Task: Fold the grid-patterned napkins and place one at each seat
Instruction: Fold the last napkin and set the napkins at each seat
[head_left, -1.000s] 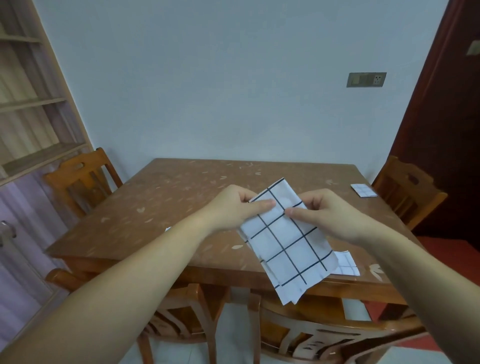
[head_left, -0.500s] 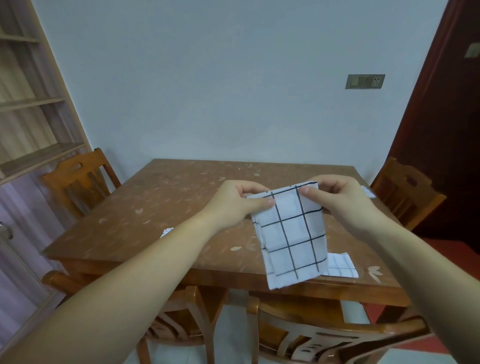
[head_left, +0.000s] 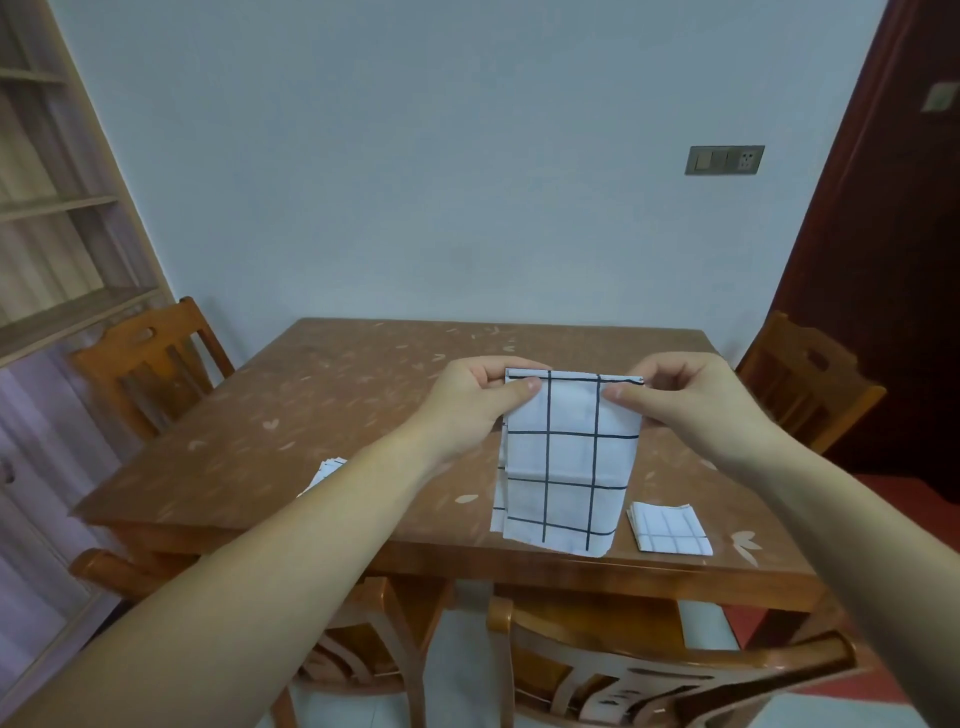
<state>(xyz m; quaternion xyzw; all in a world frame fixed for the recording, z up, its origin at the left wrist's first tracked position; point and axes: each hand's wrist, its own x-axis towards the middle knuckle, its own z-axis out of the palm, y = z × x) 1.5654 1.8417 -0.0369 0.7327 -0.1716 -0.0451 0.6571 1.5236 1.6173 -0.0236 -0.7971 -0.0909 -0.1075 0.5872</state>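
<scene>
- Nearest me, a folded napkin lies flat by the table edge.
- My left hand and right hand each pinch a top corner of the grid napkin; it hangs between them above the tabletop.

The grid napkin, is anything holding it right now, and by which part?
Yes. Both hands hold the grid napkin by its top corners: left hand at one, right hand at the other.
</scene>
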